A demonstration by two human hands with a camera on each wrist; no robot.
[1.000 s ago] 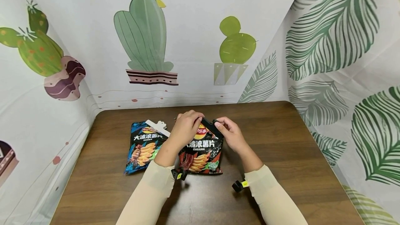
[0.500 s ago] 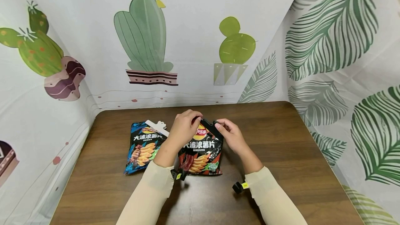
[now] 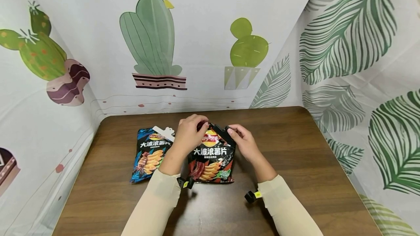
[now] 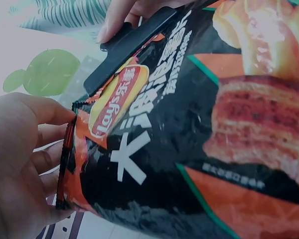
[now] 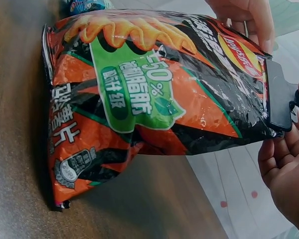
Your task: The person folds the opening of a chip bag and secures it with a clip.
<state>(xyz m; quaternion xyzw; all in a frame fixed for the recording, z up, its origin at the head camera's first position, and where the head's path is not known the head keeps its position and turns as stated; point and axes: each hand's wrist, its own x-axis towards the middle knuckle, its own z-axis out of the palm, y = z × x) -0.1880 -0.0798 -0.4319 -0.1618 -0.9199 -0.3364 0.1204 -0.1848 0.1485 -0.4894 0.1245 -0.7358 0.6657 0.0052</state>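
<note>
A black and red bag of chips (image 3: 210,156) stands tilted before me. A black bag clip (image 3: 224,134) lies across the right part of its top edge. My right hand (image 3: 244,141) pinches that clip by its lever at the top right, thumb in front and fingers behind. At the top left corner of the bag is my left hand (image 3: 190,132). In the left wrist view, the left fingers (image 4: 49,154) curl round behind the crimped edge, their ends hidden by the bag. The right wrist view shows the clip (image 5: 280,94) over the bag's top and the bag's lower end at the table.
To the left lies a blue and black bag of chips (image 3: 151,156) with a white clip (image 3: 165,132) across its upper right corner. Both bags are on a brown wooden table (image 3: 295,163). Behind it hangs a white cloth (image 3: 203,28) printed with cacti and leaves.
My left hand has left the clip's left end and shifted left to the bag's top corner, uncovering more of the bag's logo. My right hand stays on the clip.
</note>
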